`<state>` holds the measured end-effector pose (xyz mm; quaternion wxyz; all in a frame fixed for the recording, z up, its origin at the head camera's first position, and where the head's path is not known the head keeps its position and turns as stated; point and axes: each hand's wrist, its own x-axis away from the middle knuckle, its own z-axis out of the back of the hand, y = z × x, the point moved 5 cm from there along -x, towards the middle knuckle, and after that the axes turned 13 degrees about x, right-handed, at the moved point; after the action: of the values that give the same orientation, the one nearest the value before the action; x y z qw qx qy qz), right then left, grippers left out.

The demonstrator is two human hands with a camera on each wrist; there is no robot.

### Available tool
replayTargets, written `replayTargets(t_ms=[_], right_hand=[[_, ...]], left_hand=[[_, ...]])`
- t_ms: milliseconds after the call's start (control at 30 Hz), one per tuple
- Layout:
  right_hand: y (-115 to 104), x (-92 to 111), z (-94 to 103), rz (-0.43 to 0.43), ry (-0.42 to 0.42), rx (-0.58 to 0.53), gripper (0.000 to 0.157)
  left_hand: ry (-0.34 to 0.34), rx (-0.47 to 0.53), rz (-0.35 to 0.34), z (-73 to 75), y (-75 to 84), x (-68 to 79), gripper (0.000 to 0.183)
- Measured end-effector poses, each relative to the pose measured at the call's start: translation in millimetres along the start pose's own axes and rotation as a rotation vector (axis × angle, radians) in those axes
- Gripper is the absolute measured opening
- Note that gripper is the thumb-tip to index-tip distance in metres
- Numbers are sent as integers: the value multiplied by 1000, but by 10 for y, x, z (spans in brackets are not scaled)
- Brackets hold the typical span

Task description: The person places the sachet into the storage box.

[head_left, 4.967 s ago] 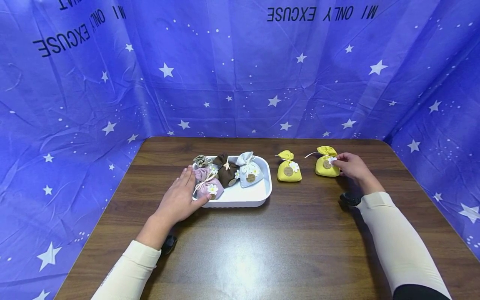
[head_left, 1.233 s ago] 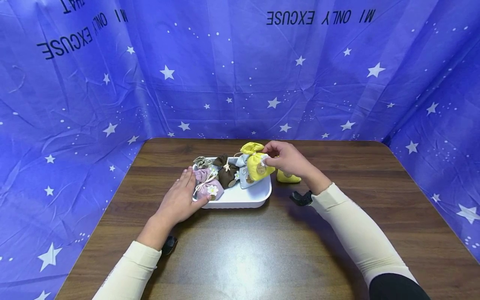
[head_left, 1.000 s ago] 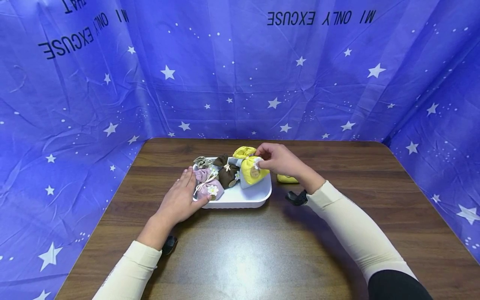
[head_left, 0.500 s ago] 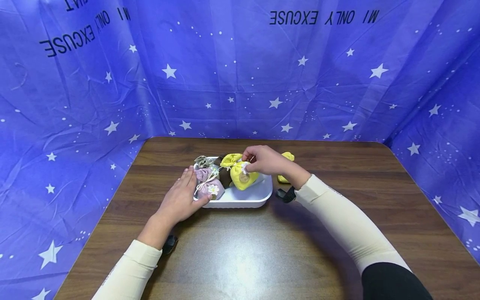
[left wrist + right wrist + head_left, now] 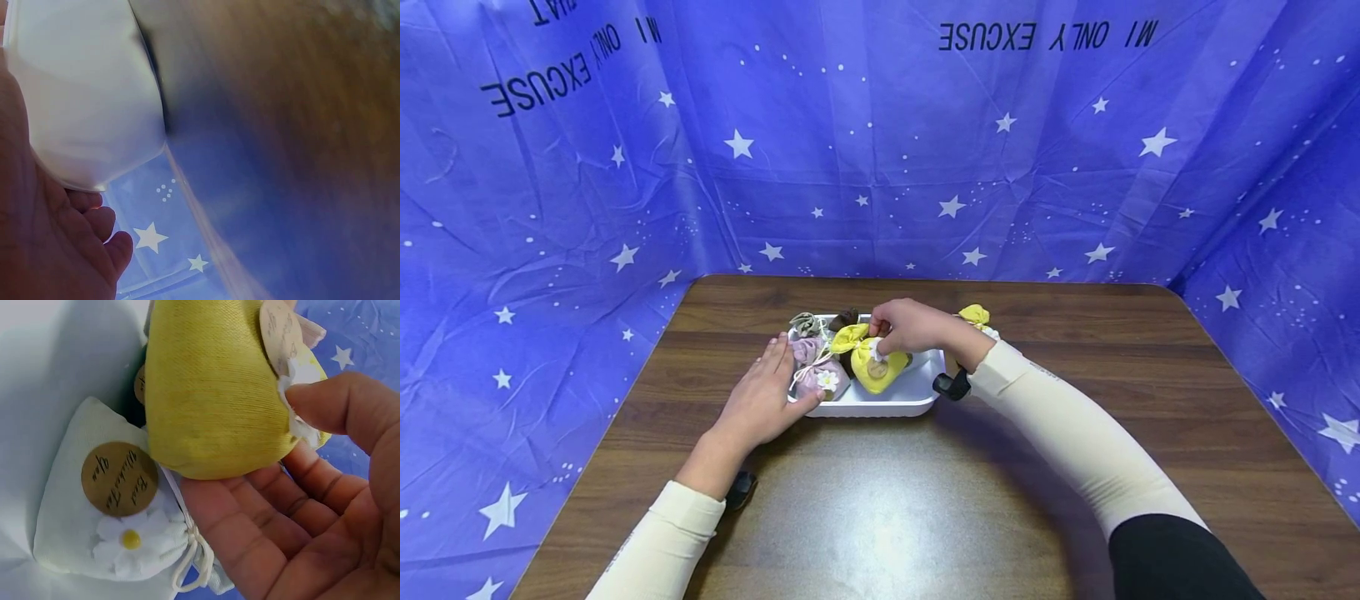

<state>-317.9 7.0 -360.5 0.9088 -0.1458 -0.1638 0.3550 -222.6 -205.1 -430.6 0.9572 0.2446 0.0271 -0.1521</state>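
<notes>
My right hand (image 5: 913,325) pinches a yellow cloth drawstring sachet (image 5: 886,377) with a white flower and a round tag, over the white tray (image 5: 917,407). In the right wrist view the thumb presses on the flower and the fingers lie under the bag. Beside it in that view is a pale blue sachet (image 5: 56,537) with a daisy, mostly hidden in the head view. My left hand (image 5: 756,400) rests against the tray's left end, fingers straight along its side, thumb at the front rim. Pink sachets (image 5: 809,385) lie by that hand; a brown one (image 5: 845,318) is partly covered.
Another yellow sachet (image 5: 974,315) stands on the wooden table (image 5: 820,517) to the right of the tray, partly behind my right wrist. A greyish-green gathered top (image 5: 806,325) shows at the tray's back left. A blue star-patterned curtain (image 5: 880,150) surrounds the table.
My right hand took the farther yellow sachet from the table at the right and carried it left and down into the tray's middle. The left hand has stayed at the tray's left end.
</notes>
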Motion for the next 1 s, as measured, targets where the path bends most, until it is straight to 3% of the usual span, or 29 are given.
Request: replayTargets(t_ms=[267,567,833,1000], right_hand=[[-72,-93,-80,5,-49,38,18],[-105,-137,-154,-3,-93,6,22],[-118,-140,-266,72,-134,29,25],[-69,-88,-243,101,-116,25,25]], left_hand=[[13,3,-9,5,8,-6,99],[-1,-1,-1,-5,-6,-9,99],[15,-1,-9,1,-2,-5,98],[16,-5,-6,-5,-6,-9,98]])
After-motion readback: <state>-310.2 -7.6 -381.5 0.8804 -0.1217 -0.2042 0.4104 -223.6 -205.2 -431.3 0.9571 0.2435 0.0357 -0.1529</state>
